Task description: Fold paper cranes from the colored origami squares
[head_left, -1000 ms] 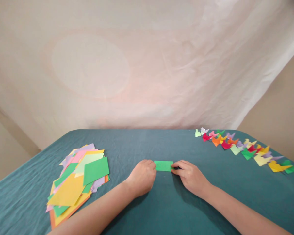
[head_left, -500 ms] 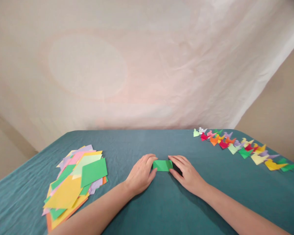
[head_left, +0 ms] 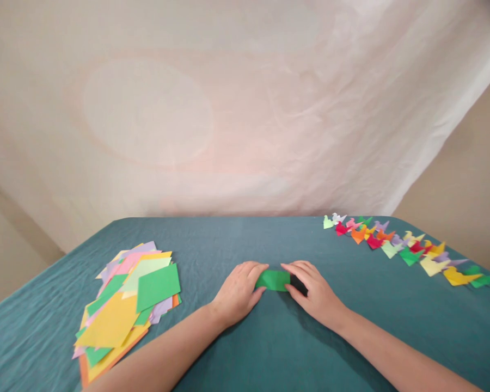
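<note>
A small green sheet of paper [head_left: 274,280], folded into a narrow rectangle, spans the gap between my two hands at the middle of the table. My left hand [head_left: 240,288] has its thumb and fingers closed on the paper's left end. At the right end, my right hand [head_left: 310,286] pinches the paper between thumb and fingers. The strip bows slightly, and its ends are partly hidden by my fingertips.
On the left lies a loose pile of coloured paper squares [head_left: 158,287], close to my left forearm. Rows of small folded paper birds [head_left: 392,249] stand along the right side. Green-blue cloth [head_left: 245,348] covers the table, and a pale sheet [head_left: 245,109] hangs behind it.
The green paper has gone from lying flat to bowing a little. Both hands have shifted slightly nearer to me with it, and the left hand has moved a bit right.
</note>
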A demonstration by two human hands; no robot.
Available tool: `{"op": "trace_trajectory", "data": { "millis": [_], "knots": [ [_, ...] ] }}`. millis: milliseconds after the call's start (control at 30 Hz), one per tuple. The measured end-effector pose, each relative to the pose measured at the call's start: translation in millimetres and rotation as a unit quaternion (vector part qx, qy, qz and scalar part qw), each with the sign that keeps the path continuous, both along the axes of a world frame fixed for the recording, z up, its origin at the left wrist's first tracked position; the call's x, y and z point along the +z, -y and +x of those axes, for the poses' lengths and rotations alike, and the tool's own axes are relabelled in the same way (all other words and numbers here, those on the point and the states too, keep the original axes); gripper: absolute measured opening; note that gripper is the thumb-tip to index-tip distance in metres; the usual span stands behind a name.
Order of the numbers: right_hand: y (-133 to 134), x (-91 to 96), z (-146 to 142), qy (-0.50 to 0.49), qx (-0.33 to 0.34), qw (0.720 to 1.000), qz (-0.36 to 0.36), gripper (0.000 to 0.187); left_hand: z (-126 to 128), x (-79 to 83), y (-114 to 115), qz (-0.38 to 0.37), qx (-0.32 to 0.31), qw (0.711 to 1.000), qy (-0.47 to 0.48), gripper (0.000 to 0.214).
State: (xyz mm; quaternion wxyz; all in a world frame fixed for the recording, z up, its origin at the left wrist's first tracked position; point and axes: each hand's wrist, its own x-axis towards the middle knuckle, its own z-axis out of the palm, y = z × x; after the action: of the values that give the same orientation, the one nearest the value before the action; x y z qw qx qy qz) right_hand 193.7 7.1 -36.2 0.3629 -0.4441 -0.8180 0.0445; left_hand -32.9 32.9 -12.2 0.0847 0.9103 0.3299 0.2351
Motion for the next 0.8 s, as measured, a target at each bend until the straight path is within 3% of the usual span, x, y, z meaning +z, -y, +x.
{"op": "trace_trajectory", "data": {
  "millis": [433, 800],
  "knots": [
    [9.5, 15.3, -7.2, -0.039, 0.067, 0.997, 0.028, 0.013, -0.3, 10.5, 0.9, 0.076, -0.057, 0.995, 0.011, 0.020],
    [14.4, 23.7, -8.4, -0.014, 0.087, 0.996, -0.006, 0.028, -0.2, 14.0, 1.9, 0.118, -0.120, 0.986, 0.013, 0.021]
  ]
}}
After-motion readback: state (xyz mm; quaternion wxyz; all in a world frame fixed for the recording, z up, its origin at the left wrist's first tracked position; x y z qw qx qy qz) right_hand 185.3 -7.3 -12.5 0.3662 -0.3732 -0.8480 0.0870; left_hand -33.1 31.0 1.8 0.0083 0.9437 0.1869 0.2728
